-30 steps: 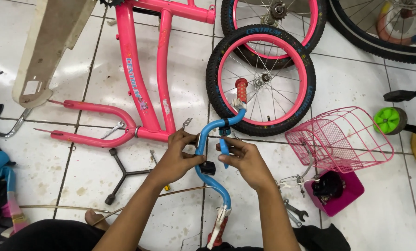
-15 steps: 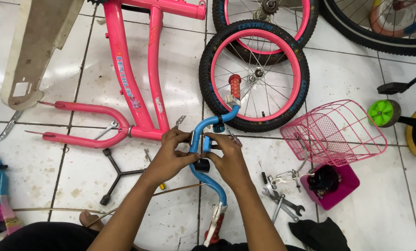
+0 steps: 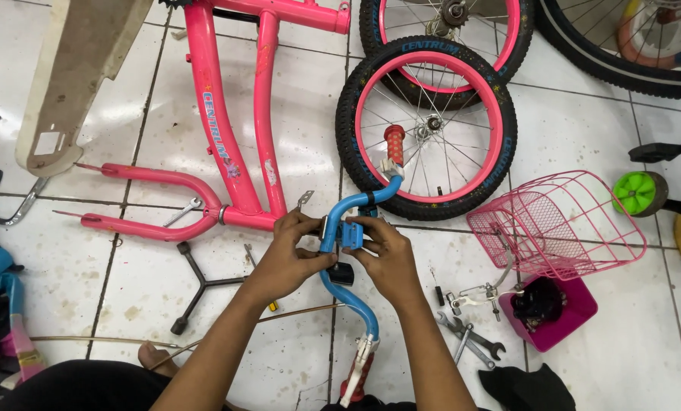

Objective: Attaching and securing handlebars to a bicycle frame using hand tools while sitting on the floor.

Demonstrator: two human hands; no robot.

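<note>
In the head view, we have both hands on the middle of a blue handlebar (image 3: 346, 262) that we hold just above the white tiled floor (image 3: 599, 365). Our left hand (image 3: 289, 255) is wrapped around the bar's left side and our right hand (image 3: 385, 255) presses a small blue clamp block (image 3: 351, 232) against it from the right; both hands are closed on the bar, fingertips almost meeting. The far grip, red and white (image 3: 393, 148), lies over the small pink-rimmed wheel (image 3: 430, 125), and the near grip (image 3: 357, 373) points toward our lap.

We judge the main risk to be the clamp block slipping out of our right fingers, since only the fingertips pin it; loose, it could bounce among the spanners (image 3: 470, 339) and brake parts (image 3: 474, 293) to the right. If the bar rotates in our grasp, its far end could snag the wheel's spokes. The pink frame (image 3: 230, 137) and the black three-way wrench (image 3: 196, 285) lie on the left, apart from our hands, and the pink basket (image 3: 557, 224) sits well to the right.
</note>
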